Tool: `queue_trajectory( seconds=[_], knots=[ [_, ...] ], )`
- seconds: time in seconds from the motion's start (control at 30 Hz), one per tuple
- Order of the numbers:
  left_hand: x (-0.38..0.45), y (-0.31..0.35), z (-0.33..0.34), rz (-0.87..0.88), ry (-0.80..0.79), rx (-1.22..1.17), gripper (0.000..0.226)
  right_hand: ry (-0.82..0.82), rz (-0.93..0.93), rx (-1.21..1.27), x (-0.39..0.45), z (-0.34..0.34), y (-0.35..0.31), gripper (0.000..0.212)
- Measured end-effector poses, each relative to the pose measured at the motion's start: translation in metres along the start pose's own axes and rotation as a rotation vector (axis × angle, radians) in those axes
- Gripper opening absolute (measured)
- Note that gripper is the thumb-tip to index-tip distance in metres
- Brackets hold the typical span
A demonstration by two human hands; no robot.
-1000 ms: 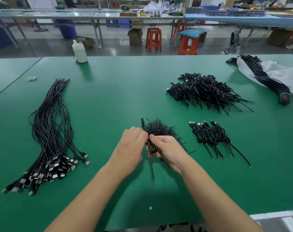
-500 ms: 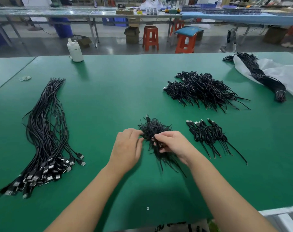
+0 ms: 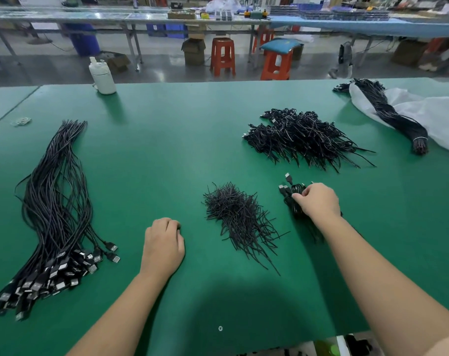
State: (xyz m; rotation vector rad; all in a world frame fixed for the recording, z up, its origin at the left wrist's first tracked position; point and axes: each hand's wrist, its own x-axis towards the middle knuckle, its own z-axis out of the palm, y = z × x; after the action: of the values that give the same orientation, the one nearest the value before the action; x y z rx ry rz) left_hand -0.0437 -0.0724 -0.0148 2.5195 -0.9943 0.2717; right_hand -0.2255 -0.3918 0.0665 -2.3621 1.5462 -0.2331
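Note:
A heap of short black twist ties lies at the middle of the green table. To its right, my right hand holds a coiled black cable on the small group of coiled cables there; plug ends stick out past my fingertips. My left hand rests on the table left of the ties, fingers curled under, holding nothing that I can see. A long bundle of straight black USB cables lies at the left, plugs toward me.
A larger pile of coiled cables lies at the back right. Farther right, a tied cable bundle rests on a white bag. A white bottle stands at the far edge. Rubber bands lie far left.
My right hand has left the tie heap and carried a coiled cable right onto the small group of coiled cables. My left hand has drawn back toward me and to the left.

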Motion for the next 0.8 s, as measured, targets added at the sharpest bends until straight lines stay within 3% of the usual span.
queue_trajectory(
  seconds=[0.2, 0.33, 0.4, 0.5, 0.67, 0.8],
  knots=[
    [0.001, -0.001, 0.003, -0.013, 0.005, -0.010, 0.012, -0.010, -0.048, -0.225, 0.008, 0.012, 0.007, 0.045],
    [0.003, -0.002, 0.004, -0.013, 0.017, -0.013, 0.013, 0.130, -0.161, -0.308, 0.000, 0.011, -0.009, 0.041],
    [0.003, -0.002, 0.005, -0.013, 0.021, -0.017, 0.012, 0.147, -0.207, -0.148, -0.007, 0.015, -0.017, 0.035],
    [0.003, -0.002, 0.005, -0.009, 0.016, -0.017, 0.010, 0.005, -0.251, 0.149, -0.026, 0.035, -0.027, 0.042],
    [0.003, 0.001, -0.001, -0.011, -0.024, -0.013, 0.011, -0.180, -0.198, 0.416, -0.058, 0.071, -0.027, 0.039],
    [0.005, -0.003, -0.008, -0.010, -0.116, 0.028, 0.015, -0.208, -0.177, 0.580, -0.065, 0.073, -0.022, 0.038]
  ],
)
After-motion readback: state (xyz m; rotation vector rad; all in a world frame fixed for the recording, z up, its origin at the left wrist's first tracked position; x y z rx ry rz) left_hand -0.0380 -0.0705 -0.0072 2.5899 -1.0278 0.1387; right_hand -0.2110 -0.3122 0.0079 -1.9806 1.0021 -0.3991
